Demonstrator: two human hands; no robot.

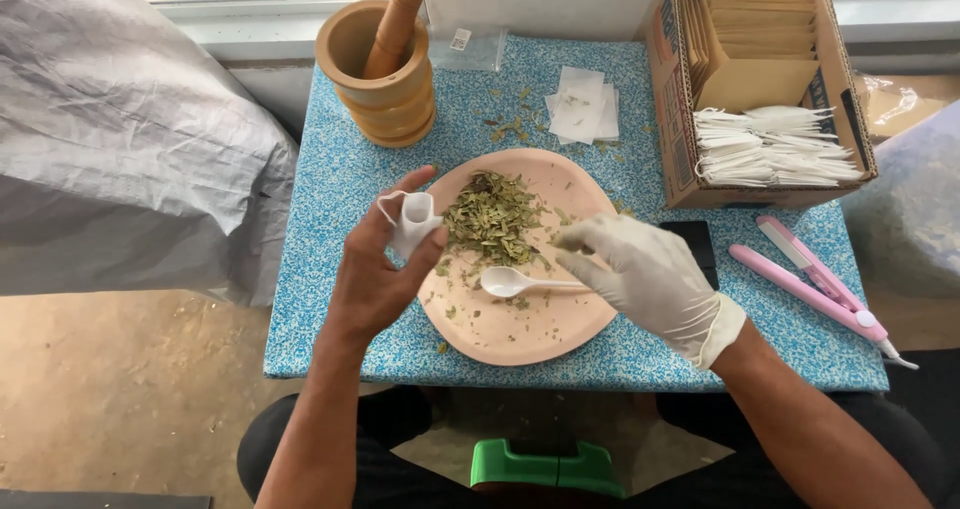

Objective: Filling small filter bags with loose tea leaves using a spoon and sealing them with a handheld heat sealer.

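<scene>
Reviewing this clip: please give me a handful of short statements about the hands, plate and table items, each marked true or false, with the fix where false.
1. The right hand wears a white glove and holds a white spoon. True.
2. The left hand is gloved too. False: it is bare and holds a small white bag.
3. Dried green leaves lie on a pink plate. True.
4. The wooden mortar lies tipped on its side. False: it stands upright with a pestle in it.
5. The cardboard box sits at the table's left end. False: it is at the right end, behind a pink sealer tool.
</scene>
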